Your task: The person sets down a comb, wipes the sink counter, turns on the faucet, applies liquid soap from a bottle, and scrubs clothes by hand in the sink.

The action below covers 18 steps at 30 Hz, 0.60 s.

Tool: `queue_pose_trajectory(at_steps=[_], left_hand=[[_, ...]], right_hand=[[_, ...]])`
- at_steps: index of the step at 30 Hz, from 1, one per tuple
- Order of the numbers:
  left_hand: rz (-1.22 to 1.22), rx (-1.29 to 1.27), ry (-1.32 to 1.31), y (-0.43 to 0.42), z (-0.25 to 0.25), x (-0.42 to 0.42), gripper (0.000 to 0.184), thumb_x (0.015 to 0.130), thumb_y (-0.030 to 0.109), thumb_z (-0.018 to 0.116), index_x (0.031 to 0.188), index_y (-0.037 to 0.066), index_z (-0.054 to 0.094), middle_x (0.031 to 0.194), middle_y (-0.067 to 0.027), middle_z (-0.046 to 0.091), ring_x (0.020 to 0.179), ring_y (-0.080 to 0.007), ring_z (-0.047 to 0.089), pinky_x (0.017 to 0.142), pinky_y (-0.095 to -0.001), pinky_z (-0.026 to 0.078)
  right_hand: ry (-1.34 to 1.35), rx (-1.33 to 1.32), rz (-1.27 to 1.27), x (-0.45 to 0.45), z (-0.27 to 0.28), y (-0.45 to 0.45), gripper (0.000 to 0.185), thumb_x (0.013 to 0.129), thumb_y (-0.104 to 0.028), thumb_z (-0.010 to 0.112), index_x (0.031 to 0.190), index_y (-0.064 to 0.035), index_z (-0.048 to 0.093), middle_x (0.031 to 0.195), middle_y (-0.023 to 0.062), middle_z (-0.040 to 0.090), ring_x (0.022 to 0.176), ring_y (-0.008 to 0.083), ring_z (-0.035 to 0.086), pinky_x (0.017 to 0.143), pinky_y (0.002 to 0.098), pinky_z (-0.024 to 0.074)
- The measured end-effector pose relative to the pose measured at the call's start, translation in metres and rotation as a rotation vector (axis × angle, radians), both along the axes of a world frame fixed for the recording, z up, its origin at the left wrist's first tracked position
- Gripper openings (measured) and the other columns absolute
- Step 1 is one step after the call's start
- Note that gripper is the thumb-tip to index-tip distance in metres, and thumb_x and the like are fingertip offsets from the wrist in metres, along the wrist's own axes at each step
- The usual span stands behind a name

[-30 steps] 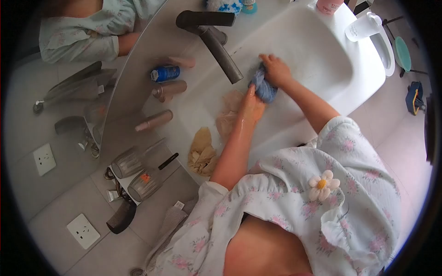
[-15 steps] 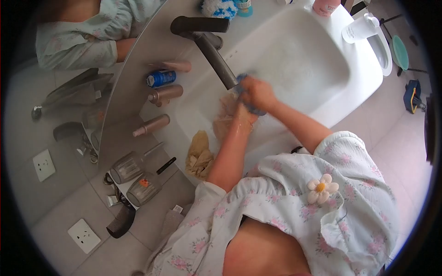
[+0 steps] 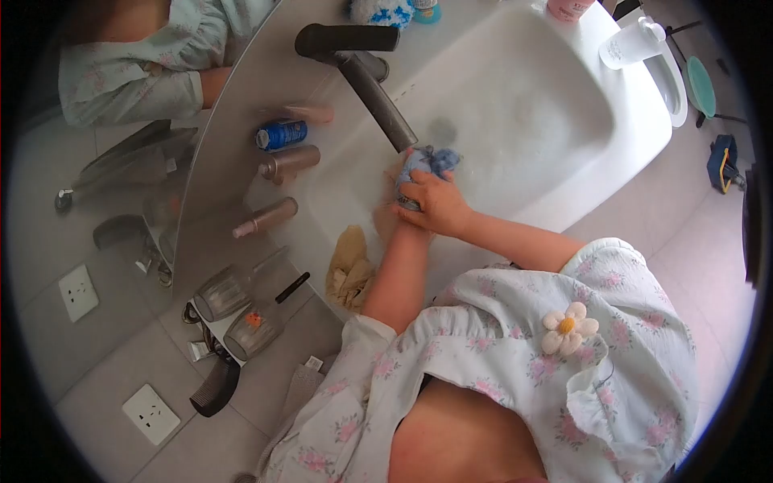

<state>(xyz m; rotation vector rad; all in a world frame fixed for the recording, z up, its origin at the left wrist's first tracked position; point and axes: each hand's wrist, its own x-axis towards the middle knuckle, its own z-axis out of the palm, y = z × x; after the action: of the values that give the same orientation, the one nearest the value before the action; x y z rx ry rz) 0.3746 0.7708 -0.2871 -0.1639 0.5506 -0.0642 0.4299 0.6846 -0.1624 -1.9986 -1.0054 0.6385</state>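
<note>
A wet blue-grey cloth (image 3: 441,159) is bunched under the spout of the dark faucet (image 3: 378,101), above the white basin. My right hand (image 3: 439,203) lies over the cloth with its fingers curled round it. Beneath, my left hand (image 3: 409,231) shows only near the wrist; the cloth and my right hand hide its fingers, so I cannot see how they are bent. A crumpled beige cloth (image 3: 349,272) rests on the sink's near left side, close to my left forearm.
Pinkish bottles (image 3: 290,164) and a blue can (image 3: 282,134) stand along the mirror side of the sink (image 3: 555,197). A clear bottle (image 3: 632,44) is on the far right rim. Glass cups (image 3: 251,330) and a black comb (image 3: 216,386) are at the lower left.
Both hands have drawn slightly back toward me. My right hand has come down and left over the cloth, which now shows more above my fingers. The drain hole has come into view.
</note>
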Motion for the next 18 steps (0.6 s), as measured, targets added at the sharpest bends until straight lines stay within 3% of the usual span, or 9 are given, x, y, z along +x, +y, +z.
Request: queue_pose_trajectory(at_steps=[4, 5, 7, 9, 10, 13, 14, 16, 18], left_hand=[[-0.207, 0.615, 0.253, -0.02, 0.049, 0.038, 0.064, 0.092, 0.057, 0.036, 0.138, 0.014, 0.035, 0.138, -0.0103, 0.04, 0.131, -0.0235, 0.034, 0.109, -0.0429, 0.026], [-0.239, 0.696, 0.244, -0.018, 0.051, 0.038, 0.065, 0.091, 0.058, 0.035, 0.139, 0.013, 0.034, 0.138, -0.0107, 0.039, 0.131, -0.0242, 0.033, 0.109, -0.0434, 0.026], [-0.303, 0.853, 0.217, -0.017, 0.053, 0.041, 0.067, 0.091, 0.06, 0.033, 0.139, 0.012, 0.033, 0.139, -0.0113, 0.038, 0.132, -0.0255, 0.032, 0.109, -0.0443, 0.027], [-0.459, 1.354, -0.024, 0.002, 0.01, 0.019, 0.073, 0.088, 0.064, 0.036, 0.139, 0.011, 0.033, 0.137, -0.0124, 0.039, 0.128, -0.0256, 0.038, 0.106, -0.0435, 0.03], [-0.435, 1.237, 0.034, 0.006, -0.005, 0.008, 0.074, 0.087, 0.065, 0.037, 0.138, 0.011, 0.035, 0.136, -0.0121, 0.041, 0.125, -0.0252, 0.041, 0.105, -0.043, 0.032], [-0.283, 0.654, 0.153, 0.008, 0.025, 0.005, 0.059, 0.09, 0.054, 0.038, 0.131, 0.011, 0.042, 0.127, -0.0116, 0.049, 0.117, -0.0247, 0.048, 0.098, -0.0413, 0.039], [-0.21, 0.425, 0.182, 0.009, 0.037, 0.008, 0.052, 0.092, 0.048, 0.037, 0.128, 0.01, 0.044, 0.123, -0.0115, 0.052, 0.114, -0.0247, 0.05, 0.096, -0.0407, 0.041], [-0.175, 0.471, 0.196, 0.006, 0.03, 0.011, 0.054, 0.092, 0.049, 0.037, 0.128, 0.01, 0.045, 0.122, -0.0119, 0.052, 0.115, -0.0251, 0.05, 0.095, -0.0411, 0.042], [-0.139, 0.512, 0.214, -0.003, 0.016, 0.015, 0.056, 0.091, 0.051, 0.038, 0.128, 0.01, 0.045, 0.122, -0.0123, 0.053, 0.115, -0.0256, 0.05, 0.094, -0.0415, 0.042]], right_hand=[[-0.128, 0.022, -0.264, 0.069, -0.078, 0.005, 0.026, 0.08, -0.033, 0.061, 0.092, -0.0096, 0.061, 0.098, 0.0148, 0.054, 0.092, 0.0347, 0.054, 0.08, 0.0469, 0.0437], [-0.133, -0.029, -0.299, 0.094, -0.077, 0.0, 0.027, 0.08, -0.035, 0.058, 0.089, -0.0096, 0.062, 0.099, 0.0149, 0.056, 0.092, 0.0336, 0.055, 0.08, 0.0472, 0.0431], [-0.457, -0.013, -0.19, 0.126, -0.106, -0.015, 0.026, 0.081, -0.031, 0.058, 0.09, -0.0075, 0.062, 0.103, 0.0151, 0.056, 0.093, 0.0335, 0.054, 0.079, 0.0476, 0.0433], [-0.31, -0.177, -0.348, 0.117, -0.09, -0.019, 0.028, 0.082, -0.03, 0.06, 0.1, -0.0094, 0.06, 0.11, 0.0144, 0.055, 0.1, 0.0342, 0.053, 0.081, 0.0448, 0.0451], [-0.228, -0.26, -0.436, 0.106, -0.081, -0.021, 0.03, 0.082, -0.029, 0.061, 0.106, -0.0104, 0.059, 0.113, 0.014, 0.055, 0.103, 0.0346, 0.053, 0.083, 0.0434, 0.046], [0.245, -0.25, -0.185, 0.042, -0.097, 0.0, 0.027, 0.084, -0.027, 0.058, 0.106, -0.0105, 0.057, 0.099, 0.0189, 0.062, 0.092, 0.0378, 0.059, 0.079, 0.0466, 0.0461], [0.158, -0.116, -0.134, 0.02, -0.075, 0.003, 0.025, 0.084, -0.028, 0.058, 0.103, -0.0108, 0.058, 0.097, 0.0179, 0.063, 0.092, 0.0369, 0.059, 0.078, 0.0468, 0.0463], [0.164, 0.032, -0.025, 0.003, -0.031, 0.006, 0.022, 0.083, -0.026, 0.059, 0.1, -0.0129, 0.061, 0.092, 0.016, 0.065, 0.087, 0.0352, 0.062, 0.075, 0.0452, 0.0478], [0.007, -0.024, 0.056, -0.001, -0.044, 0.01, 0.02, 0.085, -0.022, 0.053, 0.1, -0.0124, 0.063, 0.094, 0.0171, 0.065, 0.085, 0.0355, 0.062, 0.075, 0.0469, 0.0469]])
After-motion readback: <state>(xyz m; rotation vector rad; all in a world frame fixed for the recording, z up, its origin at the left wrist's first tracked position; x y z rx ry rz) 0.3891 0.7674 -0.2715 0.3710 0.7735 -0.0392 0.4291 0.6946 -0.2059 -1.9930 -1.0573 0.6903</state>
